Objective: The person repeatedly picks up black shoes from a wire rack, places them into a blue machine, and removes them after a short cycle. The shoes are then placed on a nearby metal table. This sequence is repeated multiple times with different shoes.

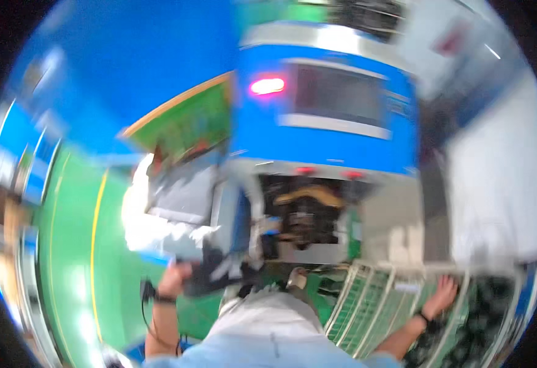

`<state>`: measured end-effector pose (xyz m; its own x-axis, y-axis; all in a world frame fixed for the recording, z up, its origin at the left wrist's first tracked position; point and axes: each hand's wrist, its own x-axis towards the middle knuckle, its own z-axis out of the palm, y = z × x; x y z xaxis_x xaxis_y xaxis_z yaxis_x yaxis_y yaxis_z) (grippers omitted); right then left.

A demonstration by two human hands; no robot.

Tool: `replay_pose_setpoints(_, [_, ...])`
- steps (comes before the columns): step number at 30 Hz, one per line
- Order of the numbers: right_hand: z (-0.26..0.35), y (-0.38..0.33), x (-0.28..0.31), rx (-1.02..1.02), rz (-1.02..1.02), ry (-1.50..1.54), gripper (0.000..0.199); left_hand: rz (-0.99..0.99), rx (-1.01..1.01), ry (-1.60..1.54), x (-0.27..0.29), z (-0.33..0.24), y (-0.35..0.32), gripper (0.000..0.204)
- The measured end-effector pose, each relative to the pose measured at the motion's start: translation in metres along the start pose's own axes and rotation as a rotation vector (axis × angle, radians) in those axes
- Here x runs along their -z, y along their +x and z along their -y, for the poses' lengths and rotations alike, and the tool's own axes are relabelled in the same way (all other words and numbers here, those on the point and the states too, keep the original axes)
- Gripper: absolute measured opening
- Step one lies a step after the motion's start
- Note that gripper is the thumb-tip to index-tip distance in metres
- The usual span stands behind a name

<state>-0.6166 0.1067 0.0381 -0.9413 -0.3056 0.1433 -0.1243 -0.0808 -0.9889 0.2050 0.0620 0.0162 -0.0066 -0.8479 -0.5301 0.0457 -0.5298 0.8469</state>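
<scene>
My left hand (173, 279) is closed around one end of a dark bundle (216, 273), most likely a dark piece of fabric or moulded part, though the blur will not let me say which. The fingers are curled over its near edge, with a black strap at the wrist just below. From that grip the bundle runs out toward three o'clock, its long axis lying roughly level across my front, and its far end stops short of the blue machine (323, 116) that fills the twelve o'clock side of my view. So the piece lies wholly to the right of the hand that has it, and the left hand is the nearer one by far.

My right hand (443, 294) is well apart, out at four o'clock from the bundle. It rests on the top rail of a white wire rack (366, 300), fingers draped over the bar; whether they are truly clasped round it I cannot tell, and it holds nothing else. Dark pieces lie in the rack beyond it.

At ten o'clock from my left hand stands a pale, white-and-grey mass (158, 214), just beside the bundle's upper edge. The green floor (72, 257), with a yellow line, spreads away toward nine o'clock.
</scene>
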Motion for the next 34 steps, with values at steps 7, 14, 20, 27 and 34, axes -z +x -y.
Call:
replay_pose_setpoints(7, [-0.016,-0.242,-0.178,-0.277,0.575,-0.332,0.035,-0.565,0.015,0.874,0.165,0.093,0.034,0.046])
replay_pose_setpoints(14, [0.008,-0.353,-0.228,0.072,1.297,-0.837,0.034,0.000,0.384,1.092,0.251,0.016,0.154,0.042])
replay_pose_setpoints(20, [0.016,-0.396,-0.221,0.363,1.462,-0.910,0.037,-0.756,-0.271,0.894,0.356,0.032,0.385,0.049])
replay_pose_setpoints(27, [0.040,-0.419,-0.237,0.414,1.478,-0.843,0.027,-1.207,-0.413,0.210,0.294,0.100,0.450,0.061])
replay_pose_setpoints(34, [0.038,-0.478,-0.287,-0.188,1.434,-0.442,0.048,-0.568,-0.306,-0.879,0.176,0.067,0.278,0.047])
